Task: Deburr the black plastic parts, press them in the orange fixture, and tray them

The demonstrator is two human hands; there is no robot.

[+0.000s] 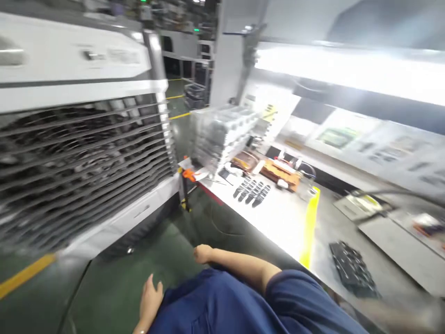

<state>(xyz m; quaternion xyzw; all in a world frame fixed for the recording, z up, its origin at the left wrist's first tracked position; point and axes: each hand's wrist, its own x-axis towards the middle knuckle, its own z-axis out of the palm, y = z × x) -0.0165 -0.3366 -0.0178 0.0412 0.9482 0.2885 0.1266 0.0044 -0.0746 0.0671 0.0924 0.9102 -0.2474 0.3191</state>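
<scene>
My left hand [151,296] hangs low over the green floor, to the left of my body, with thumb and fingers apart and nothing in it. In front of my body is my right hand [203,254], its fingers curled in; nothing sticks out of it. Both hands are away from the workbench [274,227], whose front edge lies beyond my right forearm. On that bench are several dark, slim parts in rows [252,191], an orange-brown fixture [280,174] and a yellow tape strip [310,227]. Motion blurs the finer details.
A large white fan unit with slats [83,153] stands on the left. Clear stacked boxes [225,130] and an orange tool [189,174] sit at the bench's far end. A black tray-like part [352,269] lies at right, near a blurred shape, perhaps an arm [403,315].
</scene>
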